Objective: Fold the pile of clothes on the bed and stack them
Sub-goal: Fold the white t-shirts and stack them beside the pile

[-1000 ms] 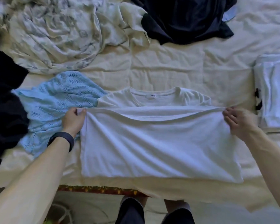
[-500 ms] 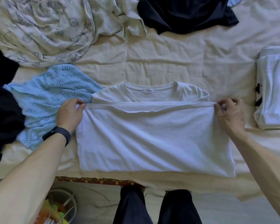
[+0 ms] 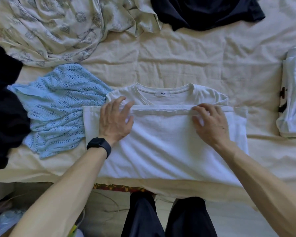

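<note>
My left hand [image 3: 115, 119] and right hand [image 3: 210, 123] both lie flat on the white T-shirt [image 3: 169, 151], fingers spread and loose. They grip nothing and only press the cloth. The shirt sits right in front of me at the near edge of the bed [image 3: 178, 65], with its hem doubled up to just below the collar. My fingertips [image 3: 125, 101] rest along that hem line, 1 hand toward each end.

What matters for the next move is how the folded shirt lies — its long axis runs left to right across me, so I judge the coming fold goes sideways, 1 end carried over the other. The folded white stack [image 3: 294, 100] waits at the far right, well apart from the shirt and nearer my right hand, so that hand suits the carry.

The blue knit top [image 3: 58, 108] touches the shirt's left edge, beside my left wrist and its black watch [image 3: 99, 145]. If I lift the left end, I could drag it along. A dark garment [image 3: 207, 12] and a printed cloth [image 3: 50, 28] lie unfolded at the far side — plenty left.
</note>
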